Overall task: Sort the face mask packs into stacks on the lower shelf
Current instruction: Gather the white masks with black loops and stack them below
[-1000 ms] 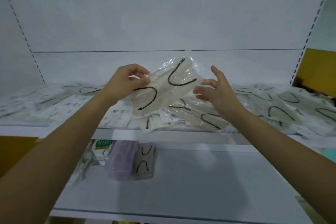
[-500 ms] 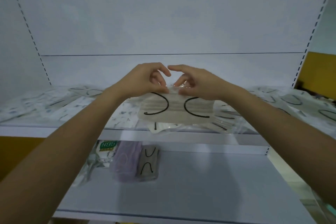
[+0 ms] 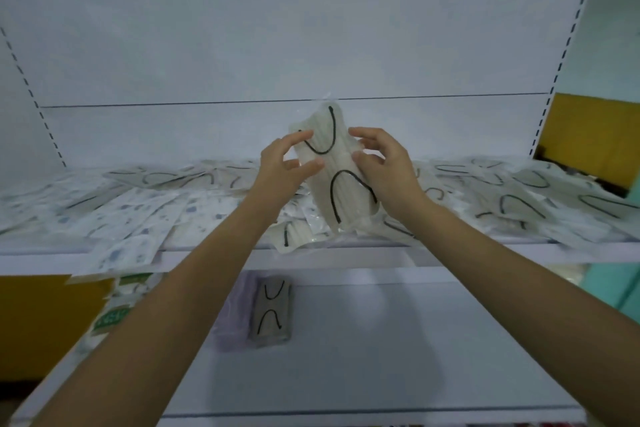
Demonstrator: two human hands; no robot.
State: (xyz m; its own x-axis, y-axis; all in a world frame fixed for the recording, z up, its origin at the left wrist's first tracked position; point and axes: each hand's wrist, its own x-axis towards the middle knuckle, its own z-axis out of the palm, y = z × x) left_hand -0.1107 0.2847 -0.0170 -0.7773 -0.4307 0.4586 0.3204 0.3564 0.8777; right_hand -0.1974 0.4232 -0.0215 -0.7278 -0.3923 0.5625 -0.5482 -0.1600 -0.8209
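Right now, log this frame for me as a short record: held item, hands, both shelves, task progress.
held pack: beige masks with black ear loops in clear wrap, stood on end above the upper shelf
left hand: grips its left edge
right hand: grips its right edge
upper shelf: strewn with loose packs, unsorted
lower shelf: beige pack, lilac pack on its left, green-labelled pack further left
progress: held pack not yet placed below

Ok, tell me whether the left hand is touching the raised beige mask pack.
Touching. The head view shows the left hand pinching the beige mask pack at its left edge with thumb and fingers.
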